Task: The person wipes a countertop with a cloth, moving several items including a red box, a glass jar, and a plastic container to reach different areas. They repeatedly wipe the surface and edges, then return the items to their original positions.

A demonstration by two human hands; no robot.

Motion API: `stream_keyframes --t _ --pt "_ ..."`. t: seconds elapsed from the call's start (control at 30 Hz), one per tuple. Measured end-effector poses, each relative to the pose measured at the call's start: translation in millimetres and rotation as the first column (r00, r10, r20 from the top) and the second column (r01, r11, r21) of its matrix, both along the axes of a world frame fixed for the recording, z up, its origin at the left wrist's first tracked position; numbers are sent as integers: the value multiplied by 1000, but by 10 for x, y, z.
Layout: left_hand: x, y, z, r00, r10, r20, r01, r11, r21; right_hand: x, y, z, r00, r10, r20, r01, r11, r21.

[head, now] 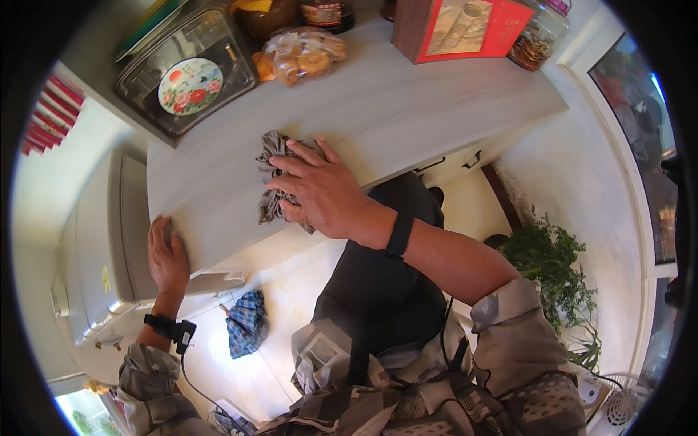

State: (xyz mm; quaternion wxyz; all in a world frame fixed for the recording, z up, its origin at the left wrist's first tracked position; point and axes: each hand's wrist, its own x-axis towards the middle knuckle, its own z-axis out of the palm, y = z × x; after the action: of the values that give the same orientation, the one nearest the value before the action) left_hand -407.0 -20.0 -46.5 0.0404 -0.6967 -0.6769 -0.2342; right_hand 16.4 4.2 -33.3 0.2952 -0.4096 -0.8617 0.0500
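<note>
My right hand (322, 191) lies palm down with spread fingers on a crumpled grey-brown cloth (269, 143), pressing it to the wood-grain countertop (218, 163) near its front edge. Part of the cloth is hidden under the palm. My left hand (166, 253) rests at the countertop's left front corner, holding nothing, with its thumb apart from the fingers. A black band circles my right wrist, and a strapped device with a cable sits on the left one.
Along the back stand a clear tray (240, 60) with a floral plate (191, 87), a bag of baked goods (305, 54), a red box (474, 30) and a glass jar (537, 38). Below are a blue plaid bundle (246, 324) on the floor and a leafy plant (545, 261) at right.
</note>
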Motion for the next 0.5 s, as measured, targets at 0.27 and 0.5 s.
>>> stream_keyframes --t 0.27,0.5 --pt "-34 23 -45 1000 -8 -16 8 1000 10 869 54 50 994 -107 18 107 994 9" --pt "-32 14 -37 1000 -12 -17 12 1000 -9 1559 44 104 954 -282 107 281 959 19"
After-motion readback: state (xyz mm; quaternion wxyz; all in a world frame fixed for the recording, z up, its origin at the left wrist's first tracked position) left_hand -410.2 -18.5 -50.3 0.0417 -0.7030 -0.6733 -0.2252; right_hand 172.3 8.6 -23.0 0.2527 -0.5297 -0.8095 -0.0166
